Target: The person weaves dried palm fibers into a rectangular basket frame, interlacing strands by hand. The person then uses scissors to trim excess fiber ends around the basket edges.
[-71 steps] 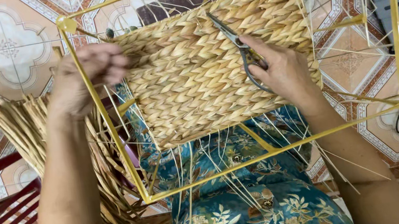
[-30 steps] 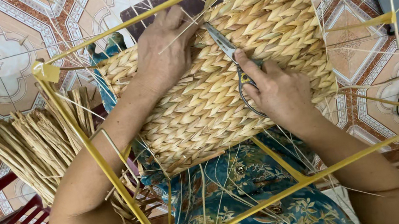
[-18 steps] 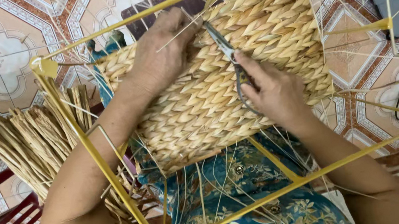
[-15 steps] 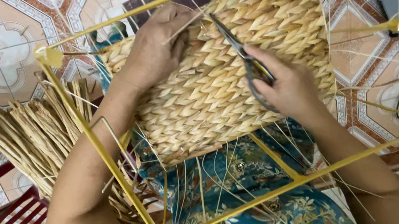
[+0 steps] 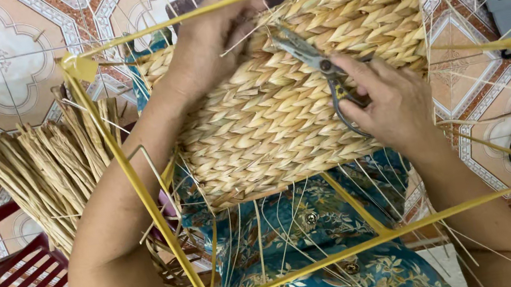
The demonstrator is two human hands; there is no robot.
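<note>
While the left hand (image 5: 214, 45) presses flat on the woven panel (image 5: 293, 101) at upper centre, the right hand's (image 5: 391, 103) fingers grip scissors (image 5: 318, 66) whose blades point up-left toward it.

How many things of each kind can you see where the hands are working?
Hands: 2, left hand and right hand
Scissors: 1
Woven straw panel: 1
Yellow frame: 1
Bundle of loose straw: 1
Total: 6
</note>
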